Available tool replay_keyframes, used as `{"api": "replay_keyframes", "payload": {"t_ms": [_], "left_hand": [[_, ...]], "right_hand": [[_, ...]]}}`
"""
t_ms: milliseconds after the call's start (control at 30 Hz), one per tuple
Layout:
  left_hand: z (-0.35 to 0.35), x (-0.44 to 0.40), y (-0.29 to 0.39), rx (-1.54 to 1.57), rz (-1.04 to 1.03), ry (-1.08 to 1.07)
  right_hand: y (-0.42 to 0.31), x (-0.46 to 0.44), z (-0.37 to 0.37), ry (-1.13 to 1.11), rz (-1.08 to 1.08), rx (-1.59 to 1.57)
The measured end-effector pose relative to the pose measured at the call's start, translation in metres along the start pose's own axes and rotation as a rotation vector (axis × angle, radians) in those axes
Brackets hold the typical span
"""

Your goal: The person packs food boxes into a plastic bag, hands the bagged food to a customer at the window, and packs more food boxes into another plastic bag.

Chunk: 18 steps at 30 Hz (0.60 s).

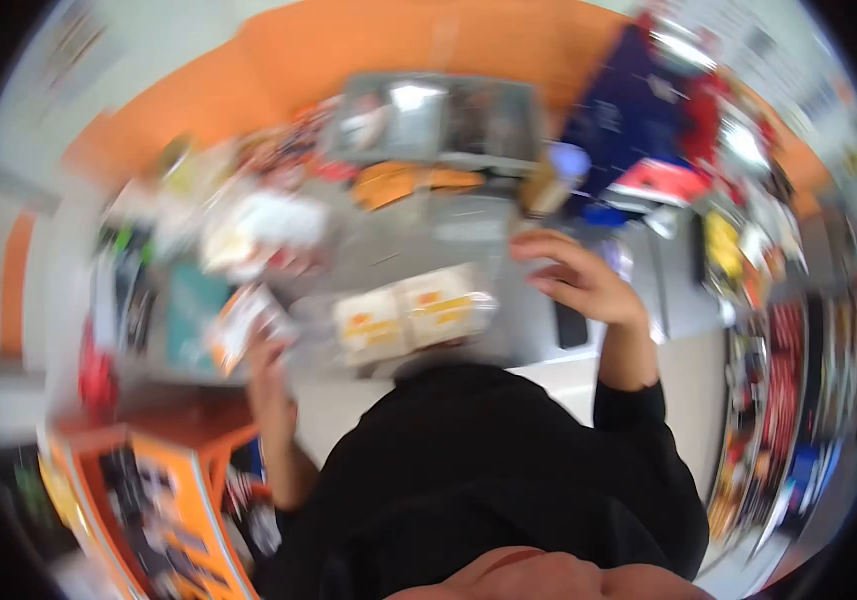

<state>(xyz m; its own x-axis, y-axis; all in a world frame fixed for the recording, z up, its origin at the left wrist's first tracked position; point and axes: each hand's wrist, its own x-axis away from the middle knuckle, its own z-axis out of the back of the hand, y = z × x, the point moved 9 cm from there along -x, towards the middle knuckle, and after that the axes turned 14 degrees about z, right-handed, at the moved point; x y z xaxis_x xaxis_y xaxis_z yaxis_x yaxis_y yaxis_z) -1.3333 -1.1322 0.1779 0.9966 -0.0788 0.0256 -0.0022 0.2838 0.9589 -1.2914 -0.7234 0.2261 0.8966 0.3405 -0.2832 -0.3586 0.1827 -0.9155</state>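
My left hand point(271, 375), smeared by motion, is closed on a small white-and-orange packet point(245, 322) at the table's left front. My right hand point(584, 280) hovers over the right part of the table, fingers apart and a little curled, with nothing in it. Between the hands, near the front edge, lie two white packs with orange and yellow print point(441, 308) in clear plastic, side by side. A dark phone-like slab point(571, 326) lies just below my right hand. Beyond its fingertips stands a brownish container with a pale purple top point(553, 182).
A grey divided tray point(436, 118) sits at the back, with orange pieces point(399, 186) before it. White bags point(267, 228) crowd the left; a dark blue panel point(621, 115) stands back right. Orange shelving point(154, 440) is at lower left, stocked shelves point(787, 400) at right.
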Motion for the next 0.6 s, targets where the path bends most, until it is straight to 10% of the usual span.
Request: {"api": "replay_keyframes", "payload": {"t_ms": [200, 600], "left_hand": [[0.052, -0.009, -0.022, 0.144, 0.09, 0.39], [-0.18, 0.075, 0.15, -0.155, -0.848, 0.596]], "right_hand": [[0.086, 0.153, 0.065, 0.572, -0.363, -0.073], [0.158, 0.438, 0.125, 0.892, -0.379, -0.149]]}}
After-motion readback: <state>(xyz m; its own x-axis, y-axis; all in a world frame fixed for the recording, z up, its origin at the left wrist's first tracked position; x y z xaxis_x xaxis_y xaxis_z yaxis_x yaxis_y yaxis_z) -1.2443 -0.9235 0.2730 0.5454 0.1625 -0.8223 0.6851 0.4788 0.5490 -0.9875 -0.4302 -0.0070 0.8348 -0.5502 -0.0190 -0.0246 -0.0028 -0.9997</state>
